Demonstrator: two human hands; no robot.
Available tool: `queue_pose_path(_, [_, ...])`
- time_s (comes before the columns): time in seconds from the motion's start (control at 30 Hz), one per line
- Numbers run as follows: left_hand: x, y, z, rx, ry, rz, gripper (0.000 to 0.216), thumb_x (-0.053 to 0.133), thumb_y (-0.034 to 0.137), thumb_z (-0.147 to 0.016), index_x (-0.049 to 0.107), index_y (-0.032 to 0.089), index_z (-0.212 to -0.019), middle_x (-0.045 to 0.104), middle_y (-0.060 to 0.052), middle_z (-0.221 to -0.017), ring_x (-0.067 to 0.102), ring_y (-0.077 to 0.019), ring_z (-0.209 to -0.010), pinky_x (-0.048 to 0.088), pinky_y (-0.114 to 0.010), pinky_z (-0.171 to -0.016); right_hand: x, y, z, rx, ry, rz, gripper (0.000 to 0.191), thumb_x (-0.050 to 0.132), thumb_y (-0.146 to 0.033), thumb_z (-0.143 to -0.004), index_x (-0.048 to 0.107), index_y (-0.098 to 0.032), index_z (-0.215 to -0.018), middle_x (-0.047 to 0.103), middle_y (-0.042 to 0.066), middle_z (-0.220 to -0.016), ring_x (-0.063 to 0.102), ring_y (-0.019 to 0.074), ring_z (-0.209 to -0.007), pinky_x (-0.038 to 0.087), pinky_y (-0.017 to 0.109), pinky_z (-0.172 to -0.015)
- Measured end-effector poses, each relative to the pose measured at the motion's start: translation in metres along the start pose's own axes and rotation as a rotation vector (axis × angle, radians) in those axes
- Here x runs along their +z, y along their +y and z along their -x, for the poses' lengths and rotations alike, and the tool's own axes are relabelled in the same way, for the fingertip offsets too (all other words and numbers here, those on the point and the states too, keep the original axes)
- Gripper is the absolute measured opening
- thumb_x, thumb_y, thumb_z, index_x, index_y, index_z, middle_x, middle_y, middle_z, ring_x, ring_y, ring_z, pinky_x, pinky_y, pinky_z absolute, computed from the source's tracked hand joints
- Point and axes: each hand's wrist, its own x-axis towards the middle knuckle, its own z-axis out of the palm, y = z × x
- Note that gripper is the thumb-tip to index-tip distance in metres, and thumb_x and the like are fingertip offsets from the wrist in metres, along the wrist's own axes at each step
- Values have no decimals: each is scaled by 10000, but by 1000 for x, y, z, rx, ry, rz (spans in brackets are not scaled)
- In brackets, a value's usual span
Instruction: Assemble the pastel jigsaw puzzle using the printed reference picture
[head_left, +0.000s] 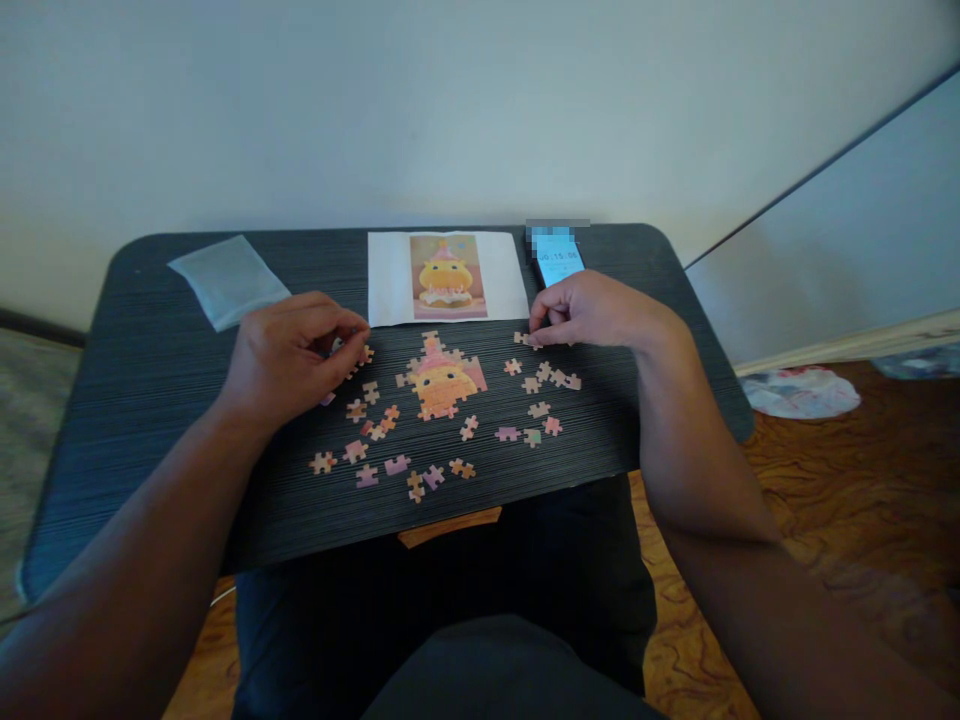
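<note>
- Table [172, 400]: dark, streaked top with rounded corners; the person sits at its near edge, forearms reaching in from both sides.
- Left hand [296, 350]: left of the puzzle, thumb and index finger drawn together over some pieces. Whether 1 is pinched cannot be told; the fingers hide the contact.
- Right hand [592, 308]: right of the puzzle, fingers curled, thumb lowered to a piece at the tips. Gripped or merely touched: cannot tell.
- White sheet [390, 280]: flat beyond the puzzle, bearing 1 printed picture [448, 280] of a yellow character with a pink hat.
- Plastic pouch [229, 280]: lying at far left, beyond the left hand.
- Phone [559, 260]: screen lit, right of the sheet, just beyond the right hand.
- Joined section [442, 380]: between the 2 hands, its hat tip pointing toward the sheet, its outline ragged. It lies rightward of the left fingertips and leftward of the right; the left hand looks nearer.
- Loose pieces [356, 452]: more than 15, scattered left, right and on the near side of the section.
- Piece at the right fingertips [520, 339]: right of the section, partly covered; long axis unclear.
</note>
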Motion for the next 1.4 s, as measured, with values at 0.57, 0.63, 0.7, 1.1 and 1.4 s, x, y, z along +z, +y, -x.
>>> queue_pose_path(0.57, [2, -1, -1, 51, 46, 10, 145, 728, 256, -1066, 803, 198, -956, 710, -8, -829, 619, -142, -707, 471, -343, -669, -8, 7, 6, -100, -69, -76, 422, 797, -485, -972, 902, -303, -1338, 780, -11, -835, 560, 170, -714, 376, 380, -734])
queue_pose_path(0.63, [3, -1, -1, 43, 42, 9, 146, 724, 273, -1068, 800, 214, -959, 712, -5, -831, 628, -147, -716, 477, -341, -678, -6, 10, 4, -100, -76, -65, 410, 802, -479, -966, 906, -320, -1330, 824, 1, -897, 597, 184, -741, 393, 380, -745])
queue_pose_path(0.7, [3, -1, -1, 33, 50, 19, 140, 727, 277, -1059, 798, 226, -950, 720, -3, -828, 631, -151, -711, 481, -344, -681, -5, 12, 2, -92, -82, -59, 396, 802, -482, -967, 912, -326, -1313, 838, 8, -924, 612, 192, -755, 397, 382, -749])
queue_pose_path(1.1, [1, 3, -3, 19, 25, 28, 212, 669, 288, -1067, 811, 209, -930, 742, -31, -838, 652, -165, -713, 504, -347, -685, -1, 2, 1, -56, -129, -111, 444, 805, -496, -991, 867, -297, -1383, 582, -58, -711, 484, 152, -650, 315, 345, -692])
queue_pose_path(1.4, [1, 4, -2, 19, 15, 35, 207, 652, 279, -1063, 803, 215, -936, 774, -45, -869, 703, -182, -760, 555, -338, -713, 4, 9, -3, -69, -135, -116, 410, 801, -502, -1005, 878, -313, -1360, 650, -31, -757, 554, 180, -707, 380, 342, -704])
